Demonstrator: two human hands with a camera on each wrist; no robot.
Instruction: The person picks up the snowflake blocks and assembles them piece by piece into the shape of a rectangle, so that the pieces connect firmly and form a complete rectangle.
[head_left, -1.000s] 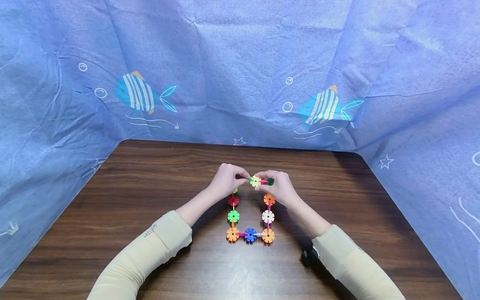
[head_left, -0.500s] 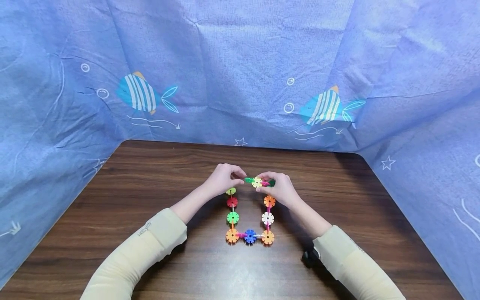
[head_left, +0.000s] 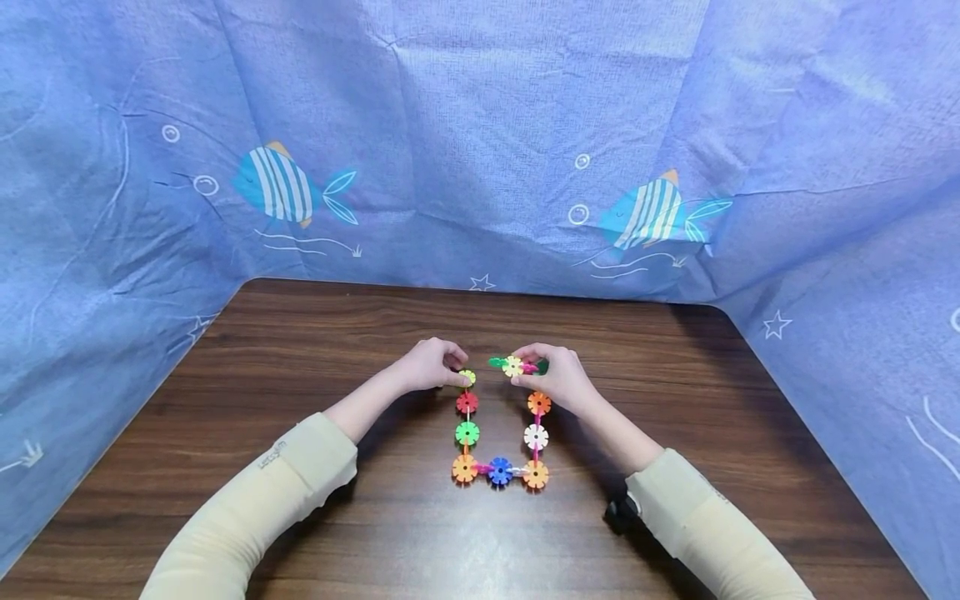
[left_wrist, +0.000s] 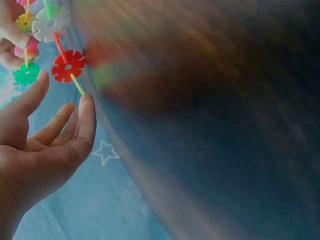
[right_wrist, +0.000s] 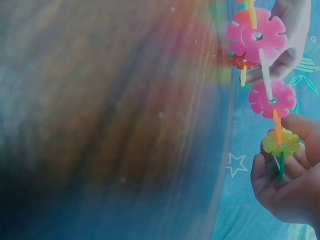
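Observation:
A chain of interlocking plastic snowflake discs stands in a U on the table. Its far left end is a yellow-green disc (head_left: 468, 377) above a red disc (head_left: 467, 402). My left hand (head_left: 431, 365) is at that end, a fingertip right at the yellow-green disc, thumb spread apart from the fingers. My right hand (head_left: 558, 375) pinches a pink disc (left_wrist: 34, 47) in the strip at the far right. From it a pale yellow disc (head_left: 513, 367) and a bright green end disc (head_left: 497, 362) reach left. A dark green disc (head_left: 543, 365) is partly hidden by the right hand.
Orange discs form the near corners, with a blue disc (head_left: 500, 471) between them. A white disc (head_left: 536, 437) sits in the right side. Beside the right sleeve is a small black object (head_left: 621, 512). A blue fish-print cloth (head_left: 480, 167) hangs behind the wooden table (head_left: 337, 333).
My left hand has let go of the bright green end disc and moved left and nearer, to the yellow-green disc. My right hand keeps its hold, almost still.

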